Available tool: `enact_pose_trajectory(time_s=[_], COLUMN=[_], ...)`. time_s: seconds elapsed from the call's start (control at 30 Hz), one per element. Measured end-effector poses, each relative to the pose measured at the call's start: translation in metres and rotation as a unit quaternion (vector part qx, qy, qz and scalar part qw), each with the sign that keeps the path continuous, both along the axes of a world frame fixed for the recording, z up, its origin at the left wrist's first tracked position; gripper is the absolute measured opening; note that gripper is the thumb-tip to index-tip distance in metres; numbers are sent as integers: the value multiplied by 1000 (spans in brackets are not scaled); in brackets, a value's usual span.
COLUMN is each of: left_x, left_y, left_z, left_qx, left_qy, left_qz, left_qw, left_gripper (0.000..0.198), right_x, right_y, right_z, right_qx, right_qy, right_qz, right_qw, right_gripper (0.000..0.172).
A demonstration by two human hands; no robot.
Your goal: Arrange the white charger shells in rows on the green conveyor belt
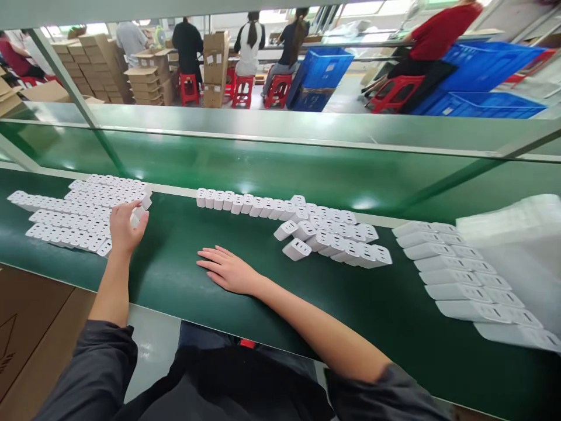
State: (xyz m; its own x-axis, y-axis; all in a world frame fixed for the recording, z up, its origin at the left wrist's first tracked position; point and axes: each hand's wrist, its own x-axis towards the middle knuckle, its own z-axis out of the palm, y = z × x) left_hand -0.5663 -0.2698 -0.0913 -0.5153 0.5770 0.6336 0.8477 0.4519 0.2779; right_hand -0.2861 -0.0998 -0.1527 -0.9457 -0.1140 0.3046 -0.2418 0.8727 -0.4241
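Observation:
My left hand (126, 227) is at the right edge of a dense block of white charger adapters (87, 204), its thumb and fingers curled around a white charger adapter (139, 214). Part of that adapter is hidden by the fingers. My right hand (228, 270) lies flat on the green work surface (175, 275), fingers stretched out, holding nothing. Beyond it runs a row of upright white adapters (236, 203). This row joins a looser cluster (337, 234) to the right, where a few adapters sit apart at its near side. Slots show on their top faces.
More white adapters (464, 275) stand in two columns at the right, beside a translucent plastic bag (521, 234). A metal-framed green panel (263, 164) borders the far side. A cardboard box (30, 333) is at lower left. Behind, several people sit near blue crates (324, 67) and stacked cartons (96, 64).

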Motion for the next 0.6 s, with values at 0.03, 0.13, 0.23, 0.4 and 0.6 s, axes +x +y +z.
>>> enact_pose_trajectory(time_s=[0.03, 0.13, 0.23, 0.4, 0.6], left_x=[4, 19, 29, 27, 41], left_y=[7, 39, 86, 165, 194], left_z=[-1, -1, 2, -3, -13], left_qx=[-19, -125, -221, -222, -193], left_qy=[-2, -12, 2, -20, 5], left_qz=[-30, -137, -213, -224, -203], left_qw=[999, 983, 952, 949, 960], left_gripper=[45, 58, 74, 87, 80], right_x=[19, 51, 58, 59, 0], right_y=[9, 27, 32, 44, 97], right_z=[-1, -4, -6, 13, 62], right_qx=[-10, -52, -76, -53, 29], right_qy=[3, 23, 39, 61, 60], right_qz=[-20, -96, -128, -179, -291], right_qw=[1000, 994, 988, 980, 954], right_gripper=[37, 33, 32, 40, 60])
